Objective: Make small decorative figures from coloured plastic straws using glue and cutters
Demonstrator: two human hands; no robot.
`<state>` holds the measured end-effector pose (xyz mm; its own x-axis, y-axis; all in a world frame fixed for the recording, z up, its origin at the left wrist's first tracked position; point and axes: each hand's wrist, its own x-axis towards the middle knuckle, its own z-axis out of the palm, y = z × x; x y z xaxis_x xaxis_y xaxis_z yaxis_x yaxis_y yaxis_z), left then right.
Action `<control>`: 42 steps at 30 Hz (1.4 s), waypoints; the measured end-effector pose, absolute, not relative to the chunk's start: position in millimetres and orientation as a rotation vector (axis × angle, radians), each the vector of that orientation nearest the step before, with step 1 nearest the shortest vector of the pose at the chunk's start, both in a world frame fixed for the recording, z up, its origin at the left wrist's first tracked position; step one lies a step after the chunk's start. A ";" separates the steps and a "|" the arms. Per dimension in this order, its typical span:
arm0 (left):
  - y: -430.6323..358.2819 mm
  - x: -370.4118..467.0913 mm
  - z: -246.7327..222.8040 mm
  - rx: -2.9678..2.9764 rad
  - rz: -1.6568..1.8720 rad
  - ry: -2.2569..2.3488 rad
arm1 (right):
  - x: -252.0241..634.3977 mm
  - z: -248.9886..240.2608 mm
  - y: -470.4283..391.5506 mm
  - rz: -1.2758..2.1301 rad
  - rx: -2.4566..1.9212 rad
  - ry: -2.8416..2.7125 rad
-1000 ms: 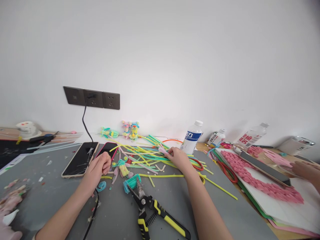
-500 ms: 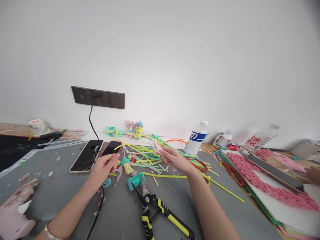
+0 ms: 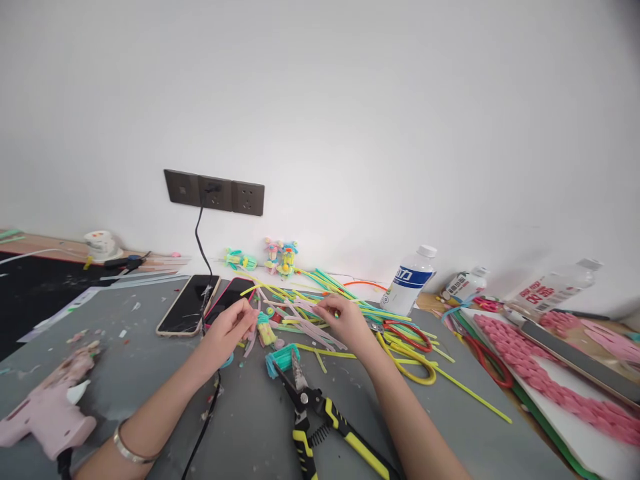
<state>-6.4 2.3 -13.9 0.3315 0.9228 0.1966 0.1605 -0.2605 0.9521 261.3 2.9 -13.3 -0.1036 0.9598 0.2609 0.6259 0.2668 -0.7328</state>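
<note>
My left hand (image 3: 233, 328) is closed in a pinch beside a small yellow and teal pipe-cleaner figure (image 3: 265, 329); whatever is between its fingertips is too small to make out. Over the heap of pipe cleaners (image 3: 290, 293), my right hand (image 3: 344, 321) has thumb and fingers drawn together, and I cannot make out what they hold. Pale pink pipe cleaners (image 3: 315, 329) lie loose just below and left of it. In front of both hands, the jaws of black and yellow pliers (image 3: 305, 400) rest against a teal pipe-cleaner bundle (image 3: 283, 360).
Two phones (image 3: 187, 307) and a black cable (image 3: 203, 427) lie at left, with a pink glue gun (image 3: 55, 413) nearer me. Scissors (image 3: 413, 367) and a bottle (image 3: 409, 280) are at right. Finished figures (image 3: 280, 257) stand by the wall. Pink braided pieces (image 3: 550, 367) lie far right.
The pale pink pipe cleaners that were in my right hand now lie spread on the heap. My right hand's fingers have drawn in. The view has turned slightly left.
</note>
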 end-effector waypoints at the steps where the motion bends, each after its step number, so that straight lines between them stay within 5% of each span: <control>1: 2.3 -6.4 -13.5 1.673 1.024 0.986 | 262.5 -14.4 3.7 0.578 -1.447 -1.800; 22: -1.0 -3.3 -16.1 1.614 1.018 0.985 | 238.9 -10.1 0.4 1.415 -0.819 -0.981; 42: -4.6 -3.0 -7.8 1.623 0.897 1.007 | 228.6 -21.0 -2.8 1.570 -0.776 -0.863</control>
<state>-3.0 -4.6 -7.8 0.3816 0.9204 0.0853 0.1906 -0.1687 0.9671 228.6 -2.8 -21.0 -0.1552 0.9875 -0.0285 -0.5049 -0.1041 -0.8569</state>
